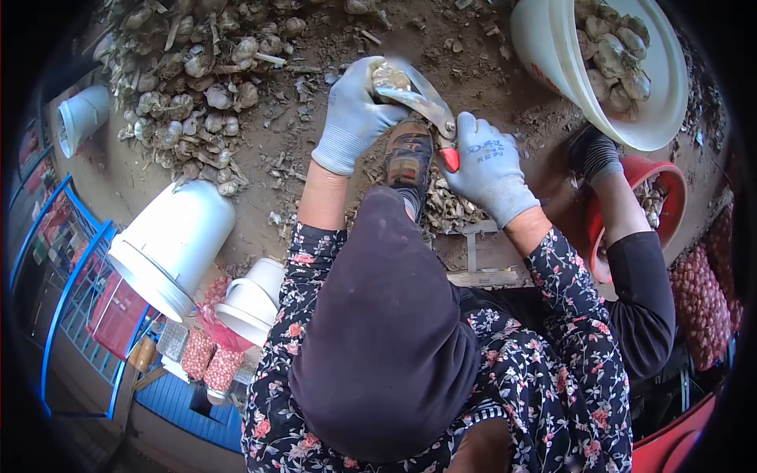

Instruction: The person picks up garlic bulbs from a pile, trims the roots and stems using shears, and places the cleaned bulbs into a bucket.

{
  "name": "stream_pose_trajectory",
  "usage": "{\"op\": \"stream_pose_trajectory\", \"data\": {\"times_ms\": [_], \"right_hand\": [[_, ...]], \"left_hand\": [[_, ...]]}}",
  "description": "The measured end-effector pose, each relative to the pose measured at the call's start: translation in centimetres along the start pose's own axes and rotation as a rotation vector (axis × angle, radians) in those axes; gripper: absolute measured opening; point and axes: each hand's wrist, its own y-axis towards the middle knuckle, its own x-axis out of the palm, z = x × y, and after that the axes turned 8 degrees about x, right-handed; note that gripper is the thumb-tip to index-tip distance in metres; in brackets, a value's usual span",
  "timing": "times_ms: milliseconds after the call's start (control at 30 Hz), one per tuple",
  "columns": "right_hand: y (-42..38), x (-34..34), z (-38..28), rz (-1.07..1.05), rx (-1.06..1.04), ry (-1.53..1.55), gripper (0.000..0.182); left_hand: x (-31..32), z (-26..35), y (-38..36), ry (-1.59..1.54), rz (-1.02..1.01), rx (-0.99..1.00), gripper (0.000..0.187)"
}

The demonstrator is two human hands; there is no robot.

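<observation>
My left hand point(357, 106), in a light grey glove, is closed round a garlic bulb point(389, 77) at the top middle. My gloved right hand point(489, 164) grips the red handle of the pruning shears point(432, 106). The blades of the shears are apart and lie against the bulb, between my two hands. Below them is my shoe point(408, 158), and garlic scraps point(449, 206) lie on the ground beside it. A large heap of garlic with stems point(201, 87) fills the upper left.
A white bucket point(552, 39) with garlic bulbs tilts at the upper right, above a red basin point(670, 185). White buckets point(185, 236) stand at the left near a blue metal frame point(59, 292). Net sacks of garlic point(700, 303) lie at the far right.
</observation>
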Motion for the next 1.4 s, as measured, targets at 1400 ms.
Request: {"op": "stream_pose_trajectory", "data": {"times_ms": [1400], "right_hand": [[4.3,3.2,-3.8,-0.563,0.267,1.554,0.024]], "left_hand": [[1.2,-5.2,6.8,-0.607,0.356,-0.299,0.024]]}}
